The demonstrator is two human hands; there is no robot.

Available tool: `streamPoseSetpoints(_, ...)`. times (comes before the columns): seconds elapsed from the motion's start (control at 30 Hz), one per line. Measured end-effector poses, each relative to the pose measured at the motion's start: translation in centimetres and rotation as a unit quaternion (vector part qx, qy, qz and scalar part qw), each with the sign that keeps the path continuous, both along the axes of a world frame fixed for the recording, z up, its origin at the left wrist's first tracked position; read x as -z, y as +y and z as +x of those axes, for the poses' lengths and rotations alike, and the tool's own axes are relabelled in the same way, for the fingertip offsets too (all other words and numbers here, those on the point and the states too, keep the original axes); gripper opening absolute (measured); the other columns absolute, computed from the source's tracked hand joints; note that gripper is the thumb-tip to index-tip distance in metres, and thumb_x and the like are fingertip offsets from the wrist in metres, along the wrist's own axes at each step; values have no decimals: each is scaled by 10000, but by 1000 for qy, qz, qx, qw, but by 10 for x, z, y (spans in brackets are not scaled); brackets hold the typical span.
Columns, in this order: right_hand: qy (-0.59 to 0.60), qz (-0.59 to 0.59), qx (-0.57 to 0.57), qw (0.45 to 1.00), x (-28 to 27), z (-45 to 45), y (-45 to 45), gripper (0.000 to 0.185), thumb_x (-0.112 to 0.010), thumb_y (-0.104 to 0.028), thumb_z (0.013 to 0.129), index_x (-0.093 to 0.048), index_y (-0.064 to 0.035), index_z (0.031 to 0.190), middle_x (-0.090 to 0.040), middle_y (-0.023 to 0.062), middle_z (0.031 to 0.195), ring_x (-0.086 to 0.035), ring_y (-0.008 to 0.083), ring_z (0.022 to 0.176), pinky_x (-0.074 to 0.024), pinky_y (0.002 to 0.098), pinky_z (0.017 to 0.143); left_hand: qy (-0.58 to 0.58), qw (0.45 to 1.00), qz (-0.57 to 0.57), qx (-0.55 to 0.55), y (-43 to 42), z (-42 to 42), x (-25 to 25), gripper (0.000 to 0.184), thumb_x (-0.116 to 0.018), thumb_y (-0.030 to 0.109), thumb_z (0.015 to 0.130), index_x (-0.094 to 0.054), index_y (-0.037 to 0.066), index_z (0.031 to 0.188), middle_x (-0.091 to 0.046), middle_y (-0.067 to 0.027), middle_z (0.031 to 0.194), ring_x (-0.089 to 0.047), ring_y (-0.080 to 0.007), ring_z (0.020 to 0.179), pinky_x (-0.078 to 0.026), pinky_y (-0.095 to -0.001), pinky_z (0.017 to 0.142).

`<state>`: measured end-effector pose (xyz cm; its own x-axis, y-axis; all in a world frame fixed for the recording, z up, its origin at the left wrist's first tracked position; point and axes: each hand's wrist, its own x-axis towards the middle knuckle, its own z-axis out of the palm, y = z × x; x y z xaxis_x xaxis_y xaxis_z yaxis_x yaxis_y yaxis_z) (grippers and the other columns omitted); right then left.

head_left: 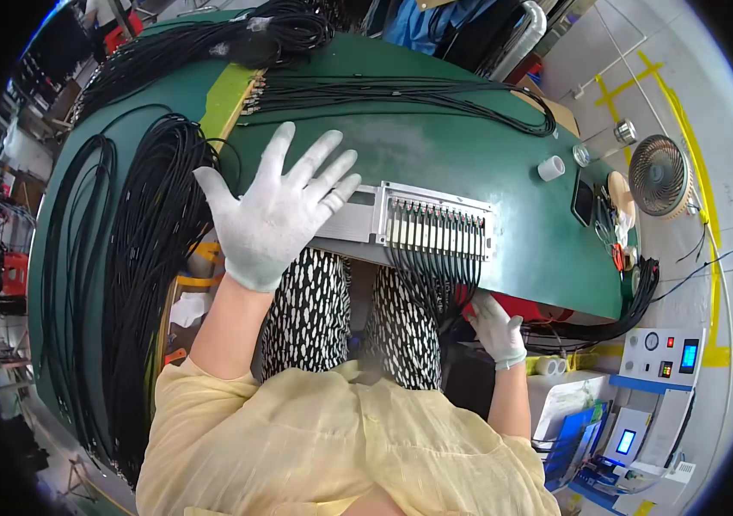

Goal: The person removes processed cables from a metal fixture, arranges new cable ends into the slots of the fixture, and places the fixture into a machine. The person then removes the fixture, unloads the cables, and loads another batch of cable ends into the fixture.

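My left hand point(267, 206), in a white glove, is raised palm-up over the table's near side with all fingers spread and nothing in it. To its right lies a metal fixture point(435, 222) holding a row of cable ends side by side. Black cables point(431, 279) run from that fixture down over the table edge toward my lap. Below the edge, my right hand point(495, 331), also gloved, is beside the hanging cables, fingers stretched out and thumb apart. Whether its fingertips touch the cables or the red surface point(521, 308) behind them cannot be made out.
Thick black cable bundles point(156, 215) cover the table's left side. More cables point(401, 90) stretch along the far side. At right are a white cup point(550, 168), a phone point(583, 199), scissors point(604, 232) and a small fan point(660, 176). Equipment with displays point(660, 354) stands at lower right.
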<state>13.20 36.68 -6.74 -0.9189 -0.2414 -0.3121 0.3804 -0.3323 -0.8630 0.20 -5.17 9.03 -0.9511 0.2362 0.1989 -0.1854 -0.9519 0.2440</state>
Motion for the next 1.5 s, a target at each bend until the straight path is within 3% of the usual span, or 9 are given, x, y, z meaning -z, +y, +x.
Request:
streamPoseSetpoints(0.13, 16, 18, 7, 1000, -20, -20, -39, 935, -688, -494, 818, -287, 19, 1489, -360, 115, 1514, -340, 228, 1386, -245, 348, 1150, -29, 999, 14, 12, 8, -1, 9, 1061, -180, 870, 807, -81, 123, 1555, -41, -325, 1560, -68, -506, 1436, -77, -621, 1170)
streamPoseSetpoints(0.27, -11, 28, -144, 989, -13, -43, -50, 1058, -811, -562, 675, -379, 13, 1451, -485, 133, 1431, -481, 268, 1297, -334, 397, 1109, -1, 999, -25, 25, 19, -7, 27, 1051, -346, 833, 820, -141, 109, 1555, -143, -282, 1571, -121, -463, 1451, -98, -565, 1184)
streamPoseSetpoints(0.3, 13, 28, -152, 988, -11, -49, -60, 1023, -821, -529, 675, -405, 17, 1433, -503, 124, 1414, -489, 256, 1286, -349, 396, 1099, 74, 970, -230, -40, 24, -14, 40, 1036, -393, 819, 818, -172, 122, 1553, -179, -256, 1571, -142, -437, 1456, -100, -538, 1189)
streamPoseSetpoints(0.37, 46, -14, -163, 985, -5, -62, -80, 946, -865, -394, 669, -444, 19, 1409, -549, 94, 1371, -502, 218, 1257, -374, 388, 1082, 202, 816, -533, -91, 26, -23, 62, 1047, -589, 757, 764, -243, 152, 1545, -250, -205, 1568, -189, -385, 1462, -117, -478, 1198)
streamPoseSetpoints(0.47, 63, 12, -156, 986, 11, -70, -95, 781, -869, -226, 698, -518, 3, 1358, -577, 77, 1338, -515, 200, 1232, -374, 374, 1081, 379, 322, -841, -214, 43, -31, 66, 1153, -802, 608, 591, -296, 165, 1528, -256, -249, 1550, -179, -432, 1453, -138, -509, 1193)
streamPoseSetpoints(0.63, 47, -30, -155, 986, -24, -56, -109, 619, -801, -173, 804, -530, -10, 1336, -605, 82, 1279, -590, 179, 1118, -474, 357, 984, 363, 276, -878, -149, 55, -38, 76, 1154, -804, 612, 555, -339, 150, 1505, -302, -253, 1525, -226, -437, 1429, -160, -527, 1183)
streamPoseSetpoints(0.93, -30, -106, -35, 993, -117, -60, -120, 383, -597, -190, 939, -551, 87, 1199, -557, 33, 597, -540, 138, 514, -521, 318, 631, 383, 257, -878, -124, 54, -39, 72, 1116, -801, 545, 542, -377, 98, 1472, -384, -235, 1477, -316, -413, 1393, -182, -566, 1162)
streamPoseSetpoints(1.3, -81, -100, -72, 989, -53, -23, -129, 255, -608, -296, 949, -613, -50, 1015, -401, -61, 580, -376, 64, 493, -416, 257, 533, 381, 243, -882, -135, 58, -38, 74, 1107, -793, 576, 568, -377, 83, 1467, -408, -208, 1465, -338, -381, 1387, -200, -574, 1154)
streamPoseSetpoints(1.5, -88, -35, -199, 975, -46, 22, -133, 294, -678, -265, 917, -669, -31, 1095, -593, -15, 744, -489, 74, 600, -398, 231, 548, 365, 244, -890, -120, 59, -37, 71, 1067, -807, 435, 563, -371, 82, 1470, -394, -203, 1475, -340, -372, 1386, -182, -546, 1171)
